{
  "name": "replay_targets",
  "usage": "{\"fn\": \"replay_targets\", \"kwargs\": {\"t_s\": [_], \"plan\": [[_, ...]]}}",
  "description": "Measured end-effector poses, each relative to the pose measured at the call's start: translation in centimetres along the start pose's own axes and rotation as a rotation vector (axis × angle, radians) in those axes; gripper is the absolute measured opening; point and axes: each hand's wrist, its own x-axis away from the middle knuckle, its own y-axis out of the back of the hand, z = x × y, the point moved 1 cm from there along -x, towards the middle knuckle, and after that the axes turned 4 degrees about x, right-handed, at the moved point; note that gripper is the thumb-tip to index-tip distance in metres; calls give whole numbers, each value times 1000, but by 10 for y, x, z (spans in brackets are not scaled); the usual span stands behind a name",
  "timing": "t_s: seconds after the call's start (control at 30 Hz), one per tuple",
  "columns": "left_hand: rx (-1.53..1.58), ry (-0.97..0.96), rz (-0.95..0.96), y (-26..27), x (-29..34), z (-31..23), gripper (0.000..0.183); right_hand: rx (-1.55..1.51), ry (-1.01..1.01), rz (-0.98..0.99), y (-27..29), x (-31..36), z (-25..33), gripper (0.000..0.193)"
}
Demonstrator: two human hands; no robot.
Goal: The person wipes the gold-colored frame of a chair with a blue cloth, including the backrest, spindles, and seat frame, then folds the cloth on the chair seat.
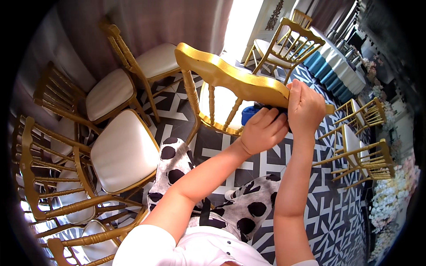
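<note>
A gold chair with a wavy top rail and turned spindles stands tilted in front of me, its pale seat showing behind the spindles. My right hand is closed around the right end of that top rail. Just below the rail, beside the right wrist, my left hand has its fingers curled over a bunched blue cloth. The cloth lies against the right side of the chair back; part of it is hidden by the fingers.
Several gold chairs with pale seats crowd the left side, near a draped curtain. Another gold chair stands ahead, by a table with a white and teal cloth. On the right are more chairs and pale flowers.
</note>
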Motion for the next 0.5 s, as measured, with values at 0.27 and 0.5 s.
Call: {"fn": "replay_targets", "kwargs": {"t_s": [0.27,0.5], "plan": [[-47,247,-39,61,15,28,29,16,-17,35,-1,0,-1,37],[-104,248,-217,61,9,51,29,26,-29,14,-1,-1,1,38]]}}
